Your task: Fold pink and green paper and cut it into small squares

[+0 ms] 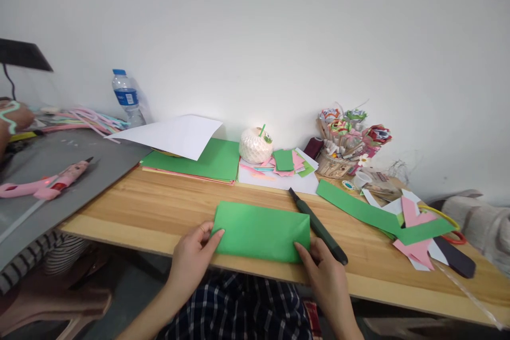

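A folded sheet of green paper (258, 231) lies at the front edge of the wooden table, wider than it is tall. My left hand (195, 252) pinches its left side, thumb on top and the other fingers partly hidden behind it. At its lower right corner my right hand (324, 271) grips it the same way. A small diagonal crease shows at the upper right corner. Just beyond that side lies a dark green pen-like tool (319, 228), close to my right hand.
Green sheets (191, 162) and a white sheet (171, 135) lie at the back left, near a water bottle (126, 98). Paper strips (358, 208) and scraps spread at the right. A pink glue gun (51, 183) rests on the grey board (107, 156); another person's hand (19, 117) is beyond.
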Motion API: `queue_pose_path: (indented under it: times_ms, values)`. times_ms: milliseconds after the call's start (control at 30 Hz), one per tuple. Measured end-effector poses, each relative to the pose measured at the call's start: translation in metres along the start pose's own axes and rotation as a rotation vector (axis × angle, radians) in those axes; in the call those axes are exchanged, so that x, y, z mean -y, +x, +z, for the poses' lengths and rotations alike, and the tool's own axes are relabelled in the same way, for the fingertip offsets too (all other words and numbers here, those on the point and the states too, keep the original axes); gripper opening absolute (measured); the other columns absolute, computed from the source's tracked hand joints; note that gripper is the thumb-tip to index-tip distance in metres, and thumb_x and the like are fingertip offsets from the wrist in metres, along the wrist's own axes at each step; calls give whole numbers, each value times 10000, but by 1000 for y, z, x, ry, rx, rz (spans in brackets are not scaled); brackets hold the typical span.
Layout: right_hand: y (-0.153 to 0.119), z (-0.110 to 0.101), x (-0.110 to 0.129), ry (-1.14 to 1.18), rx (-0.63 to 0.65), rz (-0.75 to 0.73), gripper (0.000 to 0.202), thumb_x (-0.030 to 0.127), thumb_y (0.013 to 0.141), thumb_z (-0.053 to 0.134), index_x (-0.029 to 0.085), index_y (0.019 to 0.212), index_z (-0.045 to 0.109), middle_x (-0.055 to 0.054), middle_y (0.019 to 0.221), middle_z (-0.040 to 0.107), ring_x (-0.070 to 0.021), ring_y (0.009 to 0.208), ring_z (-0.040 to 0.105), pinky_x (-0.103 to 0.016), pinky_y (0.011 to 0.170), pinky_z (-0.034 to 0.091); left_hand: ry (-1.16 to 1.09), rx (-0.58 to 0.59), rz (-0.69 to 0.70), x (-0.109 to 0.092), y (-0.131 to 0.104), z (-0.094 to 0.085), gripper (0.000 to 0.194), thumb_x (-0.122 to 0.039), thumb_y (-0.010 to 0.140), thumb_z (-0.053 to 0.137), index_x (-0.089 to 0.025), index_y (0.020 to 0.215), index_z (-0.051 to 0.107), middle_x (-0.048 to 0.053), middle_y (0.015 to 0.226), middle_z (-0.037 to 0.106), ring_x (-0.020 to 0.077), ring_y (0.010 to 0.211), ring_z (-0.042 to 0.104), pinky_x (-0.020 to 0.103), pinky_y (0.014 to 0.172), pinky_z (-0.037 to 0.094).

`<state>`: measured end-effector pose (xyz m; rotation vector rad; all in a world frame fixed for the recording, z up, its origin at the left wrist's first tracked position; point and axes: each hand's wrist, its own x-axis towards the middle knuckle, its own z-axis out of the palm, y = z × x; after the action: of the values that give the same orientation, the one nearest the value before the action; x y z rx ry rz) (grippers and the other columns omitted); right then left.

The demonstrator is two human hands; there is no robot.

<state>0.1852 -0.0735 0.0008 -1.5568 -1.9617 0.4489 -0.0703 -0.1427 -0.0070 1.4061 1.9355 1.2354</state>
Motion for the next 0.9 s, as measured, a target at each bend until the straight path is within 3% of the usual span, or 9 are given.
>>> queue_pose_path:
  times_ms: [100, 167, 267, 367, 600, 767, 900]
  values:
    - [-6, 6, 3, -87, -64, 53, 520, 550, 831, 401, 166, 1169, 497, 13, 598, 612, -176, 481, 567, -253, 427, 383, 158, -81, -41, -2, -3, 2, 464, -363, 817, 500, -191, 1248, 483, -15, 697, 668, 190, 697, 626, 270, 630, 464]
    - [-8, 10, 5, -197, -97, 34, 571, 547, 845, 359, 188, 1284, 430, 4, 649, 630, -177, 465, 568, -256, 403, 364, 275, -116, 15, -4, -4, 2, 494, -311, 814, 480, -214, 1298, 448, -29, 646, 632, 178, 635, 601, 267, 606, 451]
    - [-8, 12, 5, -321, -103, -94, 501, 510, 895, 261, 235, 1198, 550, -29, 753, 657, -168, 557, 615, -246, 436, 391, 295, -111, 185, -2, -4, 1, 328, -242, 819, 433, -252, 1066, 649, -4, 698, 640, 171, 688, 600, 269, 647, 458]
    - [-7, 11, 6, -349, -100, -156, 495, 487, 915, 237, 250, 1016, 660, -35, 802, 671, -159, 636, 644, -225, 456, 403, 233, -98, 265, 1, -5, 1, 292, -220, 837, 419, -248, 859, 708, 15, 798, 678, 183, 802, 609, 284, 712, 467]
    - [-5, 10, 7, -343, -106, -178, 471, 480, 915, 267, 246, 953, 674, -34, 764, 649, -154, 608, 631, -228, 427, 392, 259, -134, 245, 0, -4, 3, 294, -223, 852, 413, -259, 875, 704, 11, 812, 687, 186, 803, 616, 295, 717, 470]
    - [-6, 8, 5, -221, -109, -264, 418, 435, 922, 307, 210, 1060, 630, -53, 855, 634, -146, 740, 630, -217, 588, 462, 252, -153, 293, 4, -4, 4, 300, -237, 859, 409, -261, 906, 704, 16, 843, 675, 172, 770, 628, 267, 677, 473]
    - [-6, 8, 5, -81, -69, -269, 401, 408, 927, 318, 186, 1086, 612, -55, 822, 608, -141, 726, 617, -225, 637, 472, 227, -156, 313, 6, -5, 2, 307, -235, 865, 397, -232, 941, 694, 31, 845, 666, 167, 759, 630, 253, 663, 477]
